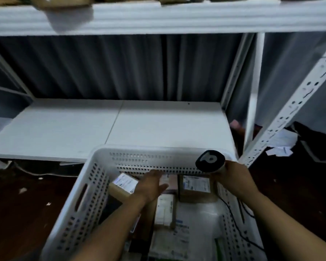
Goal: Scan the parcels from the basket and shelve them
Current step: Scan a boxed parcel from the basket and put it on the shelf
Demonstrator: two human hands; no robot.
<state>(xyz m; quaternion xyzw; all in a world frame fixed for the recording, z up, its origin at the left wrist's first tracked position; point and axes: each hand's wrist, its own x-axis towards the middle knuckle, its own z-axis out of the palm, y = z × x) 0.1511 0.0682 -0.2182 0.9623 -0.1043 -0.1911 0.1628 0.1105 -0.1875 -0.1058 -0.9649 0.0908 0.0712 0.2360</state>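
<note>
Parcels (pixel 196 187) blurred in basket (pixel 94 185), left fingers (pixel 156 174) outstretched, right fingers (pixel 227 166) gripping scanner (pixel 210 159)

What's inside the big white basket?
Labelled parcels: a brown box by the far wall, a tilted box on the left, a white bag nearer. The left hand reaches in, open, and its arm covers whatever lies beneath.

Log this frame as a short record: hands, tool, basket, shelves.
left hand: open, fingers straight, reaching into the white perforated plastic basket; contact unclear
right hand: grips the black-headed handheld scanner at the basket's far right corner
basket contents: brown labelled cardboard box, pale labelled parcel, more beneath
white shelf board: behind the basket
top shelf: brown parcels, blurred
</note>
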